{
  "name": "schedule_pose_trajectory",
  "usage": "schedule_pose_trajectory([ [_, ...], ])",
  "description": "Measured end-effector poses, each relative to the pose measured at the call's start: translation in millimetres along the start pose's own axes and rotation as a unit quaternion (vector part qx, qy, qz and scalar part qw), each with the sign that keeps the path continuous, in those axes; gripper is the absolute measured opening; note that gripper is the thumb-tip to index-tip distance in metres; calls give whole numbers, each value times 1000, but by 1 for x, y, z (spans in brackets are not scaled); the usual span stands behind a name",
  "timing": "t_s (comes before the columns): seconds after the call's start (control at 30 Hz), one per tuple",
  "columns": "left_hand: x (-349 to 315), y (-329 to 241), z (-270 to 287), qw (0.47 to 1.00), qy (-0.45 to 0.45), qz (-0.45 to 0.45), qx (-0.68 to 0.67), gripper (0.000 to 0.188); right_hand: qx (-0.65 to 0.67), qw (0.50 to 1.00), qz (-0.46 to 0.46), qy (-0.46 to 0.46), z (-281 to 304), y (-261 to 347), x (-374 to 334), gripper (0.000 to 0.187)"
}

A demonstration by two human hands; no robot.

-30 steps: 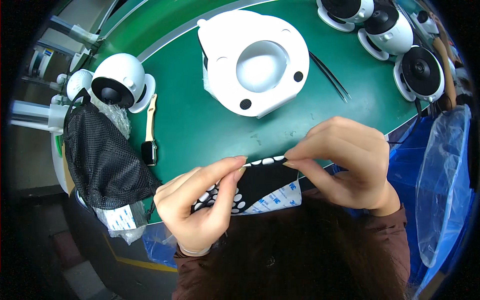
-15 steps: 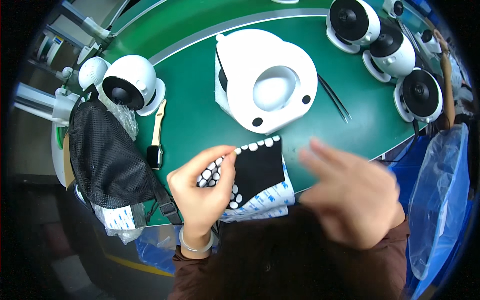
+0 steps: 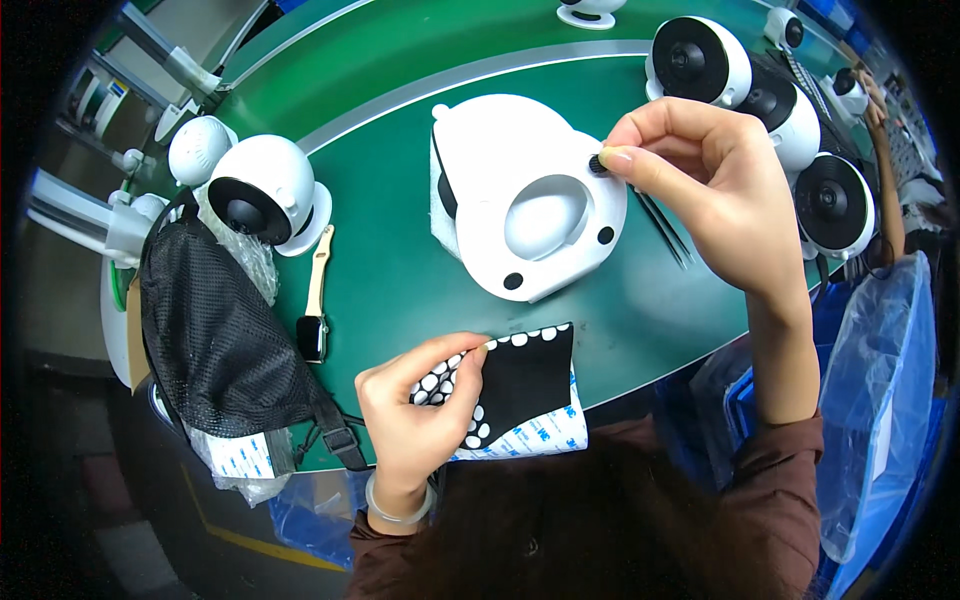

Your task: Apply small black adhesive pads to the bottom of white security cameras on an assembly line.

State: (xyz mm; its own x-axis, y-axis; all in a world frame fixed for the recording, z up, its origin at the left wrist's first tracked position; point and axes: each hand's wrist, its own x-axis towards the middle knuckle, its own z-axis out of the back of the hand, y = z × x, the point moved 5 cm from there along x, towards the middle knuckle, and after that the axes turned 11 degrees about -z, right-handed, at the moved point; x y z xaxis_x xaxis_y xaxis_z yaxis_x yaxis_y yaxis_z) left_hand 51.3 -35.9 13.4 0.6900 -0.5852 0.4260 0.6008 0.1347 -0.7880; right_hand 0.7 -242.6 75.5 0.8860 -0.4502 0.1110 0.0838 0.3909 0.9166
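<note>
My left hand pinches a folded sheet of black adhesive pads at the table's near edge; white round spots show where pads are gone, and its printed white and blue backing hangs below. Between my right thumb and forefinger is a small black round pad, at the right rim of a white camera's base, whether touching it I cannot tell. That white camera lies with its base facing up and a round hollow in it. Two black pads are stuck on the base rim. My right hand reaches over from the right.
Black tweezers lie right of the base. Several white cameras stand at the far right, another white camera at the left. A watch and black mesh bag lie left. A blue lined bin stands right.
My right hand has moved up and away from the near edge to the base's right rim, with a black pad now visible in its fingertips. My left hand still holds the sheet.
</note>
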Motion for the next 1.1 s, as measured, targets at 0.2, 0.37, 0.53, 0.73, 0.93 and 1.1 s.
schedule_pose_trajectory([
  [0.2,0,2,0,1000,4,13,-2,12,-33,999,4,-16,-3,1,0,11],
  [0.37,0,1,0,1000,4,-2,-8,12,-87,992,64,-58,-3,2,-4,13],
  [0.53,-1,-1,1,999,15,7,-31,13,-54,998,-25,4,-2,-2,5,25],
  [0.73,-3,-6,9,997,-7,-15,-79,17,-115,965,225,-76,-7,16,-49,30],
  [0.93,-4,-14,7,982,36,24,-182,23,-91,981,145,94,-44,-13,-74,17],
  [1.1,-8,-18,13,991,55,-62,-102,17,-83,984,94,129,-37,-22,-73,13],
])
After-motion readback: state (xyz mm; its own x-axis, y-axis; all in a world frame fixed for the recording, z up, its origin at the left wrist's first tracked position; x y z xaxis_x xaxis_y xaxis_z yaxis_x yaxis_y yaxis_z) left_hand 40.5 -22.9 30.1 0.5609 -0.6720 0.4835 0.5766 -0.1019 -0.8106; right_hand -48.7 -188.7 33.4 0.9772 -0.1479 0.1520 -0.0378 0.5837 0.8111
